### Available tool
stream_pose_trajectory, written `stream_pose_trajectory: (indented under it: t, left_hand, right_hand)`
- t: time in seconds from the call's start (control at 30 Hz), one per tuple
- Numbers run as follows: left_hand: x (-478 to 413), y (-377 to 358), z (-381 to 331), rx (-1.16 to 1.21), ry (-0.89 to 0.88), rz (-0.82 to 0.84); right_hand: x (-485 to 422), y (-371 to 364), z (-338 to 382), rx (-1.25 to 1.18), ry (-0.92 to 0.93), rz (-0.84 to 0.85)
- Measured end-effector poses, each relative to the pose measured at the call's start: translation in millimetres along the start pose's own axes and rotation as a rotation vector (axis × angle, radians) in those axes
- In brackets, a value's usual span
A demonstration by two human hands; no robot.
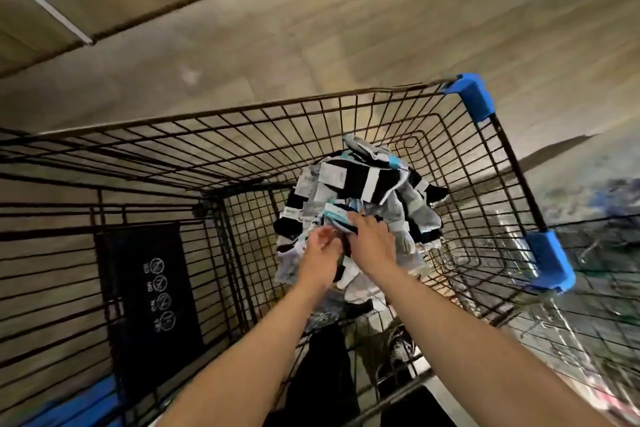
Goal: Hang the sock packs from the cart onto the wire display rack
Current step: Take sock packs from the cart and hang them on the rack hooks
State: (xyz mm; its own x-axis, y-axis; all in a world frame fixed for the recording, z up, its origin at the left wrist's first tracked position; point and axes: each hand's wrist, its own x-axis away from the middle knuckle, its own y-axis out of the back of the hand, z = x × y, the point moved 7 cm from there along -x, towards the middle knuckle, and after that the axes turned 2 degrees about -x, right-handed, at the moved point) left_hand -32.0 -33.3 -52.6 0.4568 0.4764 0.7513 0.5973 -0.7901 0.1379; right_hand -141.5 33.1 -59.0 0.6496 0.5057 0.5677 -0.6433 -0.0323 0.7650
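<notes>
In the black wire cart [242,112], my right hand [372,243] pinched a teal-labelled black-and-white sock pack [335,215]; whether my left hand [320,253] beside it gripped anything, I couldn't tell.

- Sock packs [363,184]: you have a loose heap of black, grey and white socks banded with white paper labels. They are piled crookedly under and just beyond your right hand [372,243] and left hand [320,253].
- Teal-labelled pack [337,217]: it lies tilted on top of the heap, touching your right fingertips and just beyond your left hand.
- Cart [242,111]: a black wire basket with blue plastic corners, its walls around both your hands and the heap.
</notes>
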Motion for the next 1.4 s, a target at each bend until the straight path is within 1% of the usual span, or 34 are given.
stream_pose_trajectory:
  t: [0.1, 0.13, 0.23, 0.33, 0.4, 0.5, 0.57, 0.63, 0.7, 0.73, 0.83, 0.97, 1.03, 1.1, 1.2, 1.27, 1.4]
  left_hand:
    - [2, 1, -7, 0.148, 0.032, -0.025]
    - [4, 0, -11, 0.194, 0.040, -0.029]
    - [12, -6, -21, 0.312, 0.033, 0.030]
    - [26, -1, -23, 0.339, 0.009, 0.047]
    - [34, 9, -22, 0.354, 0.009, 0.008]
    - [40, 27, -15, 0.320, 0.053, -0.069]
    - [39, 39, -10, 0.248, 0.067, -0.131]
    - [36, 49, -7, 0.182, 0.055, -0.175]
    - [31, 54, -7, 0.162, 0.041, -0.178]
    - [28, 55, -8, 0.151, 0.037, -0.175]
    - [15, 59, -8, 0.084, 0.039, -0.185]
    - [-11, 65, -1, -0.001, 0.019, -0.178]
    - [-23, 68, 4, -0.048, 0.010, -0.167]
    - [-32, 68, 8, -0.104, 0.008, -0.153]
    - [-43, 65, 12, -0.179, 0.002, -0.151]
    - [-48, 62, 14, -0.196, 0.006, -0.162]
    - [-56, 60, 14, -0.175, 0.031, -0.164]
  right_hand:
    - [2, 15, -1, -0.155, -0.001, -0.094]
    - [5, 19, -1, -0.196, -0.004, -0.097]
    - [25, 26, 9, -0.291, 0.069, -0.091]
    - [49, 31, 23, -0.388, 0.108, -0.055]
    - [63, 31, 34, -0.432, 0.142, -0.007]
    - [78, 26, 44, -0.463, 0.170, 0.107]
    - [81, 26, 42, -0.564, 0.109, 0.125]
    - [76, 31, 32, -0.667, -0.007, 0.056]
    - [63, 35, 20, -0.694, -0.084, -0.030]
    - [56, 35, 16, -0.690, -0.109, -0.037]
    - [31, 22, 13, -0.717, -0.175, 0.037]
    - [0, -5, 25, -0.887, -0.250, 0.179]
    - [-13, -18, 26, -0.860, -0.302, 0.209]
    - [-22, -28, 23, -0.754, -0.350, 0.194]
    - [-34, -40, 25, -0.521, -0.354, 0.104]
    - [-38, -49, 27, -0.473, -0.361, 0.057]
    - [-37, -58, 22, -0.419, -0.478, 0.128]
